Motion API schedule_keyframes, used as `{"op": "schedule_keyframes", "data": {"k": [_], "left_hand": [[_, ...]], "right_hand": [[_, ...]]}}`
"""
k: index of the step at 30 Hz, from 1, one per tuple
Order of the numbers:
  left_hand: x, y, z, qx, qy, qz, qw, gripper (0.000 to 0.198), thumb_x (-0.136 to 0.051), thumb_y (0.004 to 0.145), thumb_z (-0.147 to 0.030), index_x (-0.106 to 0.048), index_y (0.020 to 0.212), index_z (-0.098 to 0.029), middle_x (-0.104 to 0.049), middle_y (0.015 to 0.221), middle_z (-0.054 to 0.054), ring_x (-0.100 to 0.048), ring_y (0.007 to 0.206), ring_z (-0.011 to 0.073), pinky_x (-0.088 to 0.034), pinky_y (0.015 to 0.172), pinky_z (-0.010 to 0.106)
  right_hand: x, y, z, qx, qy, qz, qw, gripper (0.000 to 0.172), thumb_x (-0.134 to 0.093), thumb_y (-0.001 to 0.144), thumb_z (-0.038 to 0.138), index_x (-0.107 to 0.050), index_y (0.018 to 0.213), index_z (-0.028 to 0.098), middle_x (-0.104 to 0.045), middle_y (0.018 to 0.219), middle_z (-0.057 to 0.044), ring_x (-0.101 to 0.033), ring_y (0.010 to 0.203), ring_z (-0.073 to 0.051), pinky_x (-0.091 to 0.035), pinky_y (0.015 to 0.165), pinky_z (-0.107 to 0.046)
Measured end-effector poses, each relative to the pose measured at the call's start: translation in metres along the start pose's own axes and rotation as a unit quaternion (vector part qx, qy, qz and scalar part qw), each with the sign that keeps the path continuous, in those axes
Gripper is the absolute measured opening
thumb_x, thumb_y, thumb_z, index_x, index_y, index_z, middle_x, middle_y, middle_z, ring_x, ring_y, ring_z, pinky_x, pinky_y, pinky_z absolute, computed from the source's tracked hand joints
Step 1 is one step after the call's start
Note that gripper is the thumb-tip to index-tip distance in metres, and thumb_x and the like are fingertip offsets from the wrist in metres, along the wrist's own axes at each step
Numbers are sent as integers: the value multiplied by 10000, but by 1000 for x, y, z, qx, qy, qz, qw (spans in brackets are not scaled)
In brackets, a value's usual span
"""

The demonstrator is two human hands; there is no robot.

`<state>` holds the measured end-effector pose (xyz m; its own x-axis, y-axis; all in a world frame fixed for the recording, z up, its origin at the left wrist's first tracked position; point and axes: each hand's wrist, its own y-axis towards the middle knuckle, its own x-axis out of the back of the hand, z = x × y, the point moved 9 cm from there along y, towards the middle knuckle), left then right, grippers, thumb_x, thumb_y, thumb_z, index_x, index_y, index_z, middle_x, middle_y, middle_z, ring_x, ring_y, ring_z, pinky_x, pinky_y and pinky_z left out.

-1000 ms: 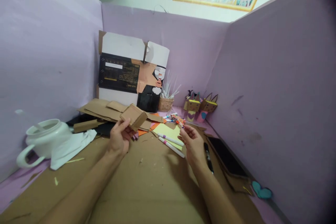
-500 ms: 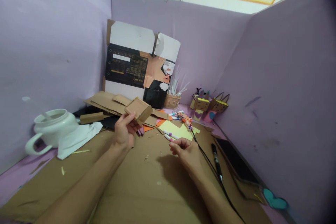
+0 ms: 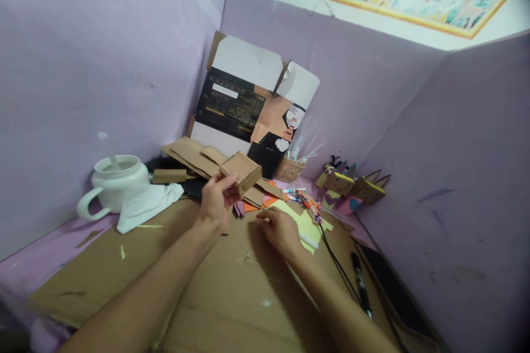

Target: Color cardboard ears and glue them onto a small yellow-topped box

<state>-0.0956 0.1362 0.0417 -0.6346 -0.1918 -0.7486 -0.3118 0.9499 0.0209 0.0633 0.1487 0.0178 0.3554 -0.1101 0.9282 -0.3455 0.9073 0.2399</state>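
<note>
My left hand (image 3: 216,199) is raised above the cardboard sheet (image 3: 215,287) and grips a small brown cardboard box (image 3: 241,170), tilted, by its near edge. My right hand (image 3: 278,229) rests low on the sheet with the fingers curled toward the left, over the yellow paper (image 3: 307,225) and the markers lying there. Whether the fingers hold a marker I cannot make out. A black cord (image 3: 336,265) runs past my right wrist.
A white jug (image 3: 114,183) with a white cloth (image 3: 144,205) stands at the left. Flattened cardboard pieces (image 3: 194,155) and a printed box panel (image 3: 248,107) lean at the back. Small paper figures (image 3: 351,190), a basket of sticks (image 3: 290,168), a black marker (image 3: 361,284) and a dark tablet (image 3: 397,298) lie at the right. Purple walls enclose the desk.
My right hand dropped from chest height to the sheet and slid left toward the markers. The view swung left. My left hand kept holding the box.
</note>
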Motion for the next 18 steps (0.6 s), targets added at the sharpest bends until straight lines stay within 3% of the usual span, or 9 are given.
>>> {"op": "schedule_keyframes", "data": {"k": [4, 7, 10, 11, 13, 14, 16, 18], "left_hand": [[2, 1, 0, 13, 6, 2, 1000, 260, -707, 570, -249, -547, 750, -153, -594, 592, -21, -543, 495, 91, -434, 470, 204], [2, -1, -1, 8, 27, 3, 1000, 271, -693, 581, -253, -547, 784, -150, -591, 610, -15, -537, 502, 94, -423, 471, 209], [-7, -3, -12, -12, 78, 15, 997, 292, -685, 589, -239, -554, 829, -139, -586, 652, -4, -532, 520, 99, -419, 482, 222], [-14, -2, -19, -26, 100, 33, 994, 289, -685, 593, -236, -560, 832, -134, -583, 667, 1, -530, 529, 100, -419, 488, 226], [-34, -1, -36, -61, 148, 86, 983, 283, -690, 599, -246, -568, 827, -130, -578, 685, 8, -515, 528, 97, -414, 487, 229], [-43, 0, -45, -77, 169, 106, 977, 292, -698, 593, -246, -572, 829, -131, -579, 697, 12, -517, 535, 99, -412, 488, 229], [-54, 5, -58, -95, 208, 126, 965, 304, -713, 578, -237, -576, 826, -130, -577, 694, 13, -512, 532, 98, -412, 492, 231], [-57, 10, -63, -97, 244, 127, 956, 309, -713, 576, -232, -575, 833, -130, -576, 688, 14, -511, 523, 99, -413, 488, 235]], "right_hand": [[-19, 12, 7, 19, -67, 59, 996, 154, -490, 820, 231, -640, 829, 201, -647, 951, -48, -606, 775, -180, -369, 626, -252], [-13, 0, 15, 18, -87, 82, 993, 158, -448, 822, 175, -601, 859, 160, -644, 923, -95, -602, 741, -198, -369, 607, -271], [6, -32, 46, 38, 37, 118, 992, 188, -441, 777, 82, -583, 865, 169, -654, 793, -59, -595, 752, -185, -399, 635, -258], [6, -48, 70, 92, 124, 174, 973, 213, -457, 757, 67, -586, 878, 185, -660, 815, -40, -598, 768, -169, -415, 649, -240], [4, -82, 122, 200, 253, 303, 897, 362, -514, 737, 83, -576, 1049, 256, -671, 962, 0, -610, 821, -145, -443, 691, -216], [5, -90, 142, 232, 283, 317, 875, 415, -525, 753, 102, -552, 1128, 278, -660, 1034, 2, -614, 865, -143, -449, 719, -213], [8, -75, 164, 230, 283, 233, 901, 378, -489, 805, 129, -550, 1161, 240, -617, 1135, -43, -571, 1010, -183, -428, 846, -271], [-1, -50, 179, 213, 254, 162, 929, 344, -484, 813, 114, -561, 1141, 182, -605, 1125, -94, -541, 1058, -229, -417, 882, -335]]}}
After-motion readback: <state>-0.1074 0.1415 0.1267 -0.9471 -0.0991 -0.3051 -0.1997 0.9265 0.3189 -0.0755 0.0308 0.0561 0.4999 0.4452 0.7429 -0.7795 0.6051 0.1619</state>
